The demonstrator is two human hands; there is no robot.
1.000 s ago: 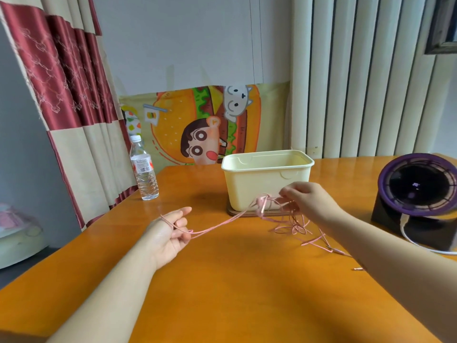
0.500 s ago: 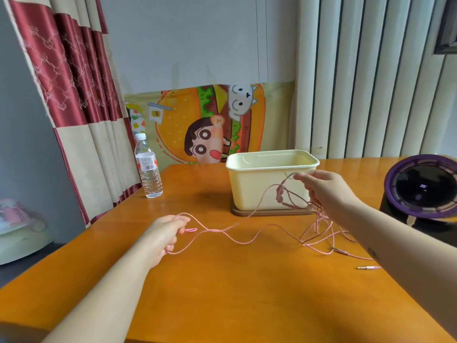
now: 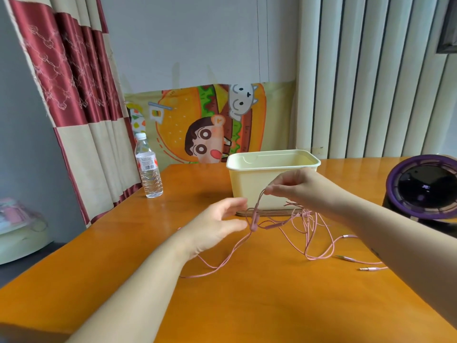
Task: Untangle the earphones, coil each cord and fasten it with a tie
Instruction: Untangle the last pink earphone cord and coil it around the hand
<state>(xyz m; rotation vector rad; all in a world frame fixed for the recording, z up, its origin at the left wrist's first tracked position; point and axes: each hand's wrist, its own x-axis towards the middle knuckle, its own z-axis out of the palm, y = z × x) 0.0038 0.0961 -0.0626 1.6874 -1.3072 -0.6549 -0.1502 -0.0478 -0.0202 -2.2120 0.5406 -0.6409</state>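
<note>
Orange surface (image 3: 247, 305) carries tangled pink earphones (image 3: 254, 220), the right hand (image 3: 299, 186) with its grip pinching a cord loop, the left hand (image 3: 217, 226) with grip spread open.

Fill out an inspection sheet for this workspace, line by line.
Surface: orange wooden table, glossy.
Job's things: tangled pink earphone cords, part lifted, part lying on the table; ties: nothing seen.
Clutter: clear plastic water bottle, cream plastic tub on a wooden base, purple-rimmed black round device.
Hands: right hand pinches a cord above the table; left hand open, fingers beside the pink inline remote.
Cables: jack plugs lie loose near the right forearm.
Surroundings: red-and-cream curtain, cartoon burger poster, cream vertical blinds.
</note>
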